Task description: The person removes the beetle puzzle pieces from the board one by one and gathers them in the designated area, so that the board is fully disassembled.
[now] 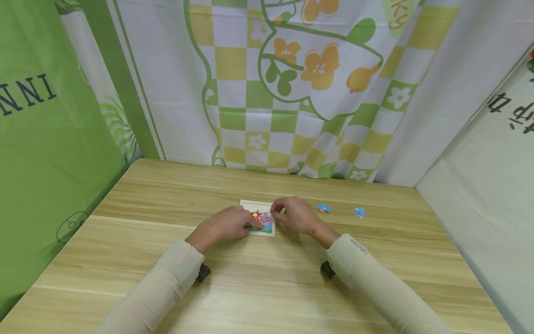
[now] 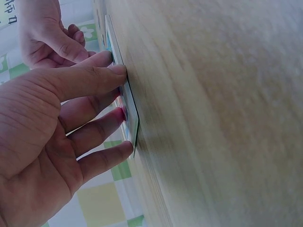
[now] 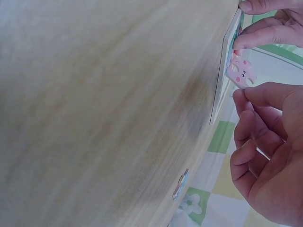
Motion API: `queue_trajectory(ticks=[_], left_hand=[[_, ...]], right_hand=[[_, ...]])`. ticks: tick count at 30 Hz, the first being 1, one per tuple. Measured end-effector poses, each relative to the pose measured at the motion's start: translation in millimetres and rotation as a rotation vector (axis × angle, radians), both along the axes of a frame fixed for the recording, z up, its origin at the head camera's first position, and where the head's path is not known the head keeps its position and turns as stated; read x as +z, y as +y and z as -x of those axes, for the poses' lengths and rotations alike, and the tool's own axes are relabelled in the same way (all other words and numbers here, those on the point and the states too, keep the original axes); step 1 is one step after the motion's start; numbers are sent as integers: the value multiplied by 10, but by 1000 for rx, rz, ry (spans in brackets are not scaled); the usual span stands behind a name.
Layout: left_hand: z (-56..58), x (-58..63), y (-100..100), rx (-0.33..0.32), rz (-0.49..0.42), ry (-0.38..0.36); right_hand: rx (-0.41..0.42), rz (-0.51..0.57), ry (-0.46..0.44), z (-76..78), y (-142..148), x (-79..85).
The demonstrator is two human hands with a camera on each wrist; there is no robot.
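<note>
A small picture puzzle board [image 1: 255, 204] with a pale border lies flat on the table. My left hand [image 1: 227, 223] rests on its left side; the fingers, nearly straight and spread, press on the picture, and the thumb touches the near edge [image 2: 124, 85]. Between thumb and index finger, my right hand [image 3: 272, 137] pinches a pink spotted puzzle piece [image 3: 244, 73] by its edge. That piece stands tilted over the board, its lower end right at the picture. A red piece [image 1: 256, 215] shows beside the left fingers, which hide part of the board.
Two loose blue puzzle pieces lie right of the board, one with red on it [image 1: 323, 208] and another [image 1: 359, 212] farther right. The wooden table [image 1: 267, 287] ends at a patterned curtain [image 1: 258, 116] behind, with a green cloth [image 1: 50, 153] at the left.
</note>
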State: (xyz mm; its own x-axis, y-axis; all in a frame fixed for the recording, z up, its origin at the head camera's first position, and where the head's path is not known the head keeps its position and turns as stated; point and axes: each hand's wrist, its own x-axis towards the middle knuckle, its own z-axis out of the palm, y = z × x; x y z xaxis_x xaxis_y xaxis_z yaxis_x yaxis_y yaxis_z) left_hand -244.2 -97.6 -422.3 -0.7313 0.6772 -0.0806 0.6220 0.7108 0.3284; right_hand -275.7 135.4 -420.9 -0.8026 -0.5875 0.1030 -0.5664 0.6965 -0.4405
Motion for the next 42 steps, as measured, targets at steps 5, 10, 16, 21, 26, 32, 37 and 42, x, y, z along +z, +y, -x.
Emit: queue_trajectory(ticks=[5,10,16,21,26,32,37,42], left_hand=[[8,-11,-5,-11,-4,-1],[7,-11,-4,-14,-6,-6],[-4,2,-3,-8,-2,-1],[-5,9,-1,-17,-7,8],[-9,17,-9,-32,-7,6],[-10,28,-19,-63,-16,12],[-14,42,-19,-69,-23,3],[-17,47,-9,-52,-14,5]], right_hand=[[-28,7,-16,2,23,1],[-57,32,-30,2,71,29],[-71,43,-39,-10,194,80],[-79,42,-30,-35,350,110],[-102,44,-23,-48,537,124],[-119,58,-31,-53,771,135],[-140,59,-39,-78,953,154],[-168,67,-27,-97,1140,152]])
